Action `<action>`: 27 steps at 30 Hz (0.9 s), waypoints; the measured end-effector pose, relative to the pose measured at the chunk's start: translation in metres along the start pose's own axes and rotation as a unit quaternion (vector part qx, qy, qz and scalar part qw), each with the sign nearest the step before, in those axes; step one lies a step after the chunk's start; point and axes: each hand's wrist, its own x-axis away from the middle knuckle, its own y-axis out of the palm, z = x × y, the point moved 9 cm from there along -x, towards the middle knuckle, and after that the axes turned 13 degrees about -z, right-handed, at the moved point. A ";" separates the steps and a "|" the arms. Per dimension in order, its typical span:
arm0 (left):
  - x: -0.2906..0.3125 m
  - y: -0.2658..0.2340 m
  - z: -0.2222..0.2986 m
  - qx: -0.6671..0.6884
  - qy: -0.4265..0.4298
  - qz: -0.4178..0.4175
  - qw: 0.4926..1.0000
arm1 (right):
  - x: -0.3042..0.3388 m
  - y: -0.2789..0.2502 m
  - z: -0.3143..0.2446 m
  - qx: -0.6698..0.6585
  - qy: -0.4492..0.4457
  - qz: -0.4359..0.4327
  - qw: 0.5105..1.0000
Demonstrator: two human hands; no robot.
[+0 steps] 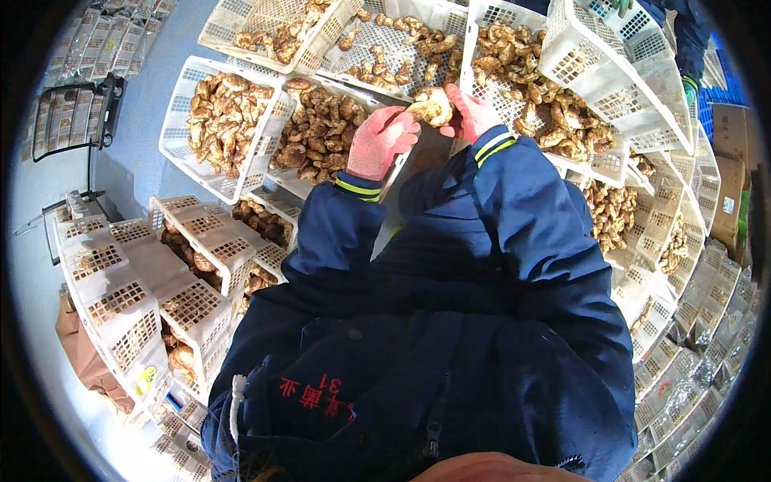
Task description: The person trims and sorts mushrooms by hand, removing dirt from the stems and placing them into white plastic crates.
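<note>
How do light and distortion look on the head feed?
Head view: hard light leaves the held mushroom very bright; head view: deep shadow darkens folds of the blue jacket; head view: fisheye curves the crates at right near the rim, with black corners.

Hemmed in by white crates (178,104).
Passable above bare patches in the far middle crate (397,46); barred at right by a raised, tilted crate (594,68), at front left by heaped mushrooms (229,120).
</note>
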 end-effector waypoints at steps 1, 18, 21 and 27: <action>-0.001 -0.001 -0.007 0.045 -0.026 0.012 0.999 | 0.000 -0.002 0.000 -0.002 -0.004 0.002 1.000; -0.004 0.007 -0.005 -0.053 -0.040 0.026 0.997 | 0.001 0.016 -0.026 0.011 -0.118 -0.053 0.991; -0.001 0.007 -0.016 -0.092 -0.007 0.032 0.995 | -0.002 0.006 -0.022 0.086 -0.119 -0.020 0.989; 0.018 -0.013 -0.062 0.138 -0.091 0.037 0.986 | -0.011 -0.010 -0.005 0.089 -0.055 -0.037 0.994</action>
